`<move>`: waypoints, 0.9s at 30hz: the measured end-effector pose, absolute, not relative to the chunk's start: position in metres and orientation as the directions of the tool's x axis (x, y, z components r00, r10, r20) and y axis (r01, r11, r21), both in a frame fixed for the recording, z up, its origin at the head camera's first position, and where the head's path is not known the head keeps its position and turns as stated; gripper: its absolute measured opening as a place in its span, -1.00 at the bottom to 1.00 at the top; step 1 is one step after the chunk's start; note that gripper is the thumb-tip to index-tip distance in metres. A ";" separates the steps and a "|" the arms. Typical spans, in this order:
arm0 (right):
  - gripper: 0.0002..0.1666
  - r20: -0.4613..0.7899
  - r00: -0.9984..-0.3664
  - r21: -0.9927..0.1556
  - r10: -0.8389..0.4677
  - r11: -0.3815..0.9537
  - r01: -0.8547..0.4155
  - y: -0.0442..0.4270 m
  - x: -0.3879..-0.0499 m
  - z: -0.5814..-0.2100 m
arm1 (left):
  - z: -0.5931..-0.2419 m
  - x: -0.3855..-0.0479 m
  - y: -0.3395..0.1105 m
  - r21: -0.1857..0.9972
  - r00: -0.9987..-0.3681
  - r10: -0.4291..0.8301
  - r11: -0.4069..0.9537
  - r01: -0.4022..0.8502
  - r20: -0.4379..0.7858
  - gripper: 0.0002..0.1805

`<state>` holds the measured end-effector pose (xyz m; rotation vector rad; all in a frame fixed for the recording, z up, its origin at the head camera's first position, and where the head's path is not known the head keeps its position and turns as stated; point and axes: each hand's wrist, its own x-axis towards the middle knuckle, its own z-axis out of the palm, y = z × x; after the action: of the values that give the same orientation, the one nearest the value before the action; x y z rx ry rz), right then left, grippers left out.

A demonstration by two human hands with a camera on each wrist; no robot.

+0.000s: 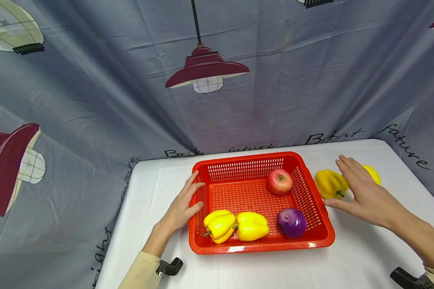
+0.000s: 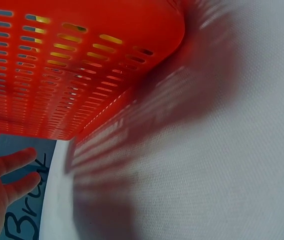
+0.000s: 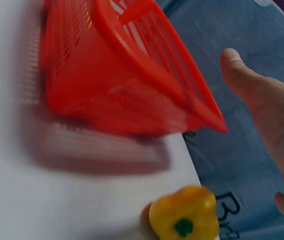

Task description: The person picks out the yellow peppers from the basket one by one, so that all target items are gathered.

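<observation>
A red plastic basket (image 1: 260, 249) with slotted walls stands on the white table. Inside are a red apple (image 1: 279, 181), a round, glossy purple fruit or vegetable (image 1: 291, 222) and two yellow bell peppers, one left (image 1: 220, 226) and one right (image 1: 252, 226). By the basket's left rim is my left hand (image 1: 179, 208), fingers spread and holding nothing; whether it touches the rim, I cannot tell. My right hand (image 1: 370, 196), fingers extended, hovers to the right of the basket. Near it lies another yellow bell pepper (image 1: 329, 184); a yellow item (image 1: 372, 175) is mostly hidden behind the hand.
The white tabletop (image 1: 238, 273) extends in front of the basket and to both sides. A grey-blue curtain (image 1: 275, 112) printed with lamps and lettering hangs behind and beside the table. Dark devices (image 1: 170, 266) are strapped at both wrists.
</observation>
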<state>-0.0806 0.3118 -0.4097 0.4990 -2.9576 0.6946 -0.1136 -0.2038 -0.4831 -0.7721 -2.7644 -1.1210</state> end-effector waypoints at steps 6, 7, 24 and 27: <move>0.48 0.141 -0.930 -0.534 -0.338 0.765 -0.359 0.288 -0.091 -0.402 | -0.483 -0.114 -0.204 0.633 -0.872 0.432 0.614 0.471 0.230 -0.35; 0.47 0.135 -0.929 -0.550 -0.346 0.753 -0.361 0.284 -0.093 -0.401 | -0.483 -0.114 -0.204 0.634 -0.873 0.432 0.615 0.469 0.228 -0.35; 0.30 -0.023 -0.841 -0.792 -0.541 0.523 -0.315 0.227 -0.114 -0.406 | -0.484 -0.114 -0.204 0.644 -0.872 0.430 0.603 0.470 0.234 -0.36; 0.30 -0.035 -0.813 -0.810 -0.582 0.493 -0.318 0.219 -0.119 -0.410 | -0.485 -0.115 -0.204 0.647 -0.873 0.427 0.601 0.470 0.237 -0.36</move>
<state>-0.1188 0.2192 -0.4099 0.9236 -2.9693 1.4953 -0.1146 -0.2043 -0.4850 -0.7735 -2.7589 -1.1409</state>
